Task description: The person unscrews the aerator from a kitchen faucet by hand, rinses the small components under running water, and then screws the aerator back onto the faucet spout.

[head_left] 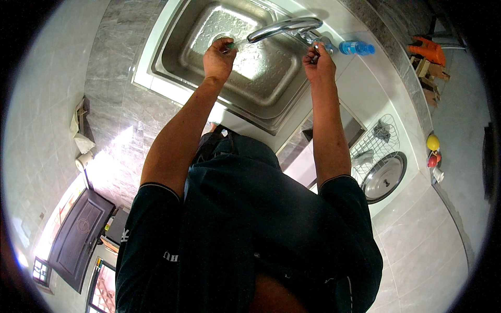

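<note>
My left hand [218,60] hangs over a steel sink [175,57], its fingers pinched on a small green object [230,46] whose kind I cannot make out. The curved chrome faucet [284,27] reaches over the basin, its spout end just right of that hand. At the faucet's base, my right hand [319,63] is closed with thumb and fingertips at the handle, which they mostly cover. Drops or wet marks show on the shiny basin bottom.
A blue plastic bottle [357,48] lies on the counter right of the faucet. Farther right are a wire rack [386,125], a round metal lid [384,177], and yellow and red round items [432,142] on the ledge. An orange object [428,50] and wood pieces [429,78] lie beyond.
</note>
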{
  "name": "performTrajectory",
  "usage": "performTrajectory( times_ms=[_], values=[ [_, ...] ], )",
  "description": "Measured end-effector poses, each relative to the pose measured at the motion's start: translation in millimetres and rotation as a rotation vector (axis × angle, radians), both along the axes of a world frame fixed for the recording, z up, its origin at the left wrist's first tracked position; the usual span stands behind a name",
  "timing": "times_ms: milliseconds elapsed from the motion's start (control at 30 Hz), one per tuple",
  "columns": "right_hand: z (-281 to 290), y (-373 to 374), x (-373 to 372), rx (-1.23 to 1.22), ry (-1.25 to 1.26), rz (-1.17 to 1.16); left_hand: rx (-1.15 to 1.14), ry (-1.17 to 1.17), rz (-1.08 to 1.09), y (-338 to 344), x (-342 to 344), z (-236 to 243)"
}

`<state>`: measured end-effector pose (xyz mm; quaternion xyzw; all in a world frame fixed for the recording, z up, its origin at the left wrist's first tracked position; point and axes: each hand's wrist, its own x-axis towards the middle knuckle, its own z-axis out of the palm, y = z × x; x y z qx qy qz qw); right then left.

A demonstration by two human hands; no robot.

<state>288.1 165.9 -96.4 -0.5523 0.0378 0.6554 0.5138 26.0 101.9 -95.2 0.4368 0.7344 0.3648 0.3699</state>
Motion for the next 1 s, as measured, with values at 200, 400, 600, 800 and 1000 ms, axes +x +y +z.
performTrajectory(
  times_ms=[200,400,600,800,1000],
  values=[
    [2.7,1.4,-1.7,-0.033,0.011,-0.038,0.084,-0.094,0.001,0.9,-4.5,-12.3],
    [0.0,1.2,-0.9,-0.023,0.01,-0.05,0.111,-0.117,0.001,1.4,-1.4,-6.8],
    [-2.7,-0.1,0.1,0.027,0.032,-0.045,0.07,-0.043,-0.038,-3.1,-3.4,-4.5],
    [-0.8,0.1,-1.4,0.014,0.022,-0.061,0.082,-0.191,0.023,-4.8,3.3,7.1],
    [-3.2,1.2,0.7,0.003,0.012,-0.015,0.187,-0.246,0.021,-4.0,1.7,-10.9]
  ],
)
